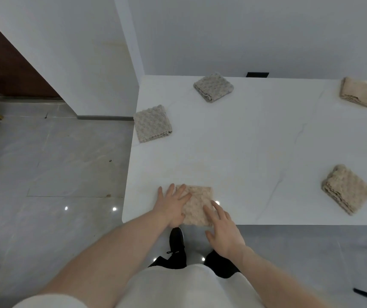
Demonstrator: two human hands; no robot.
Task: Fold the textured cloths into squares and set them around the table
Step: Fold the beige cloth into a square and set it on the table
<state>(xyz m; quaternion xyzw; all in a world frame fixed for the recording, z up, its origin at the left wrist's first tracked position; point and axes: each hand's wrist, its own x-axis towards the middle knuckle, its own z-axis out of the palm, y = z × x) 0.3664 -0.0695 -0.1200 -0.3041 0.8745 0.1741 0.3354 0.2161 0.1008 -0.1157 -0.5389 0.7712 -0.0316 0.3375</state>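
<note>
Cloth: folded beige cloth (197, 205) at the near edge of the white table (255, 141).
Left hand (173, 205): fingers spread flat, pressing its left part.
Right hand (223, 230): fingers spread, fingertips touching its near right corner.

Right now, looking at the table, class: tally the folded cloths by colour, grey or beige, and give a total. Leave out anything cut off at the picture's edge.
Grey cloths: 2, one at the table's left edge, one near the far side.
Beige cloths: 3, one under the left hand and right hand at the near edge, one far right, one near right.
Total: 5
</note>
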